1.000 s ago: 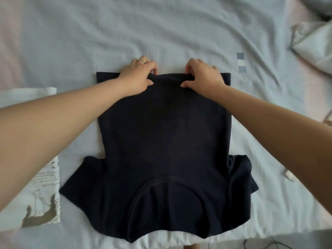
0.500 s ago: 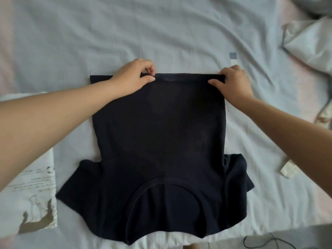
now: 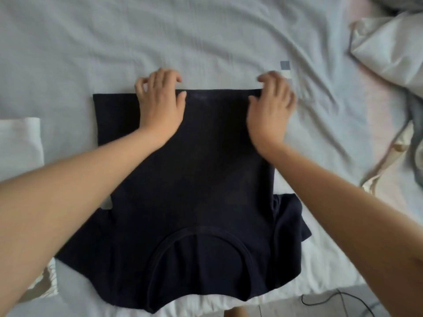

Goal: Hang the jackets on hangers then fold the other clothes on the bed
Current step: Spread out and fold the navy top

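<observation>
A dark navy t-shirt (image 3: pixel 194 179) lies flat on the pale blue bed sheet (image 3: pixel 206 37), its neckline toward me and its hem at the far side. My left hand (image 3: pixel 160 104) rests on the hem left of centre, fingers curled over the edge and thumb on the cloth. At the hem's right corner my right hand (image 3: pixel 271 106), slightly blurred, has its thumb on the fabric and its fingers past the edge. Both sleeves spread out near me.
A folded white garment (image 3: pixel 20 143) lies at the left, with printed white cloth (image 3: pixel 45 287) below it. Crumpled cream bedding (image 3: pixel 389 53) and grey cloth (image 3: pixel 415 124) sit at the right. A black cable (image 3: pixel 338 300) lies on the floor by the bed edge.
My right hand slid from the middle of the hem out to its right corner. The left hand stayed near its spot and flattened onto the cloth. The view moved closer.
</observation>
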